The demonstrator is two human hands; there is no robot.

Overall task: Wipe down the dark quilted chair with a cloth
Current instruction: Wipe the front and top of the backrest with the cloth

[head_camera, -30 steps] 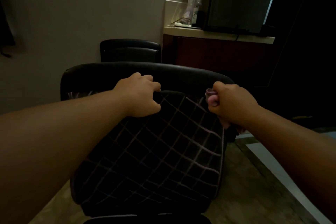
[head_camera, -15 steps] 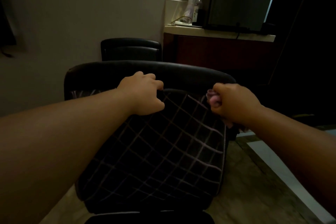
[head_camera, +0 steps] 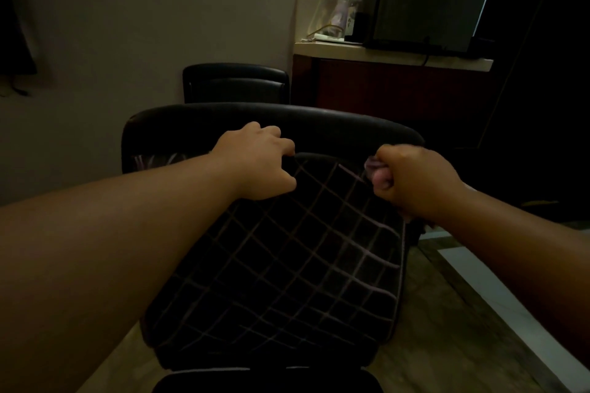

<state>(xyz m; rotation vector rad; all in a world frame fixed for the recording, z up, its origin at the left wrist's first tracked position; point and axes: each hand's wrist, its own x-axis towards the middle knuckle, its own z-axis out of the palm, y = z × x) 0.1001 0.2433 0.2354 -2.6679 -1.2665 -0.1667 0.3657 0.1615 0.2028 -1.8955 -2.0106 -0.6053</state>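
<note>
Both forearms are bare from the lower edge of the head view up to the wrists, with no sleeve, cuff or glove showing on either. The left hand [head_camera: 258,163] is bare too, and no ring, watch or band shows at its wrist or on the knuckles that can be seen. The right hand [head_camera: 412,182] is likewise unclothed and unadorned at the wrist, though the dim light leaves fine detail on both hard to make out.
</note>
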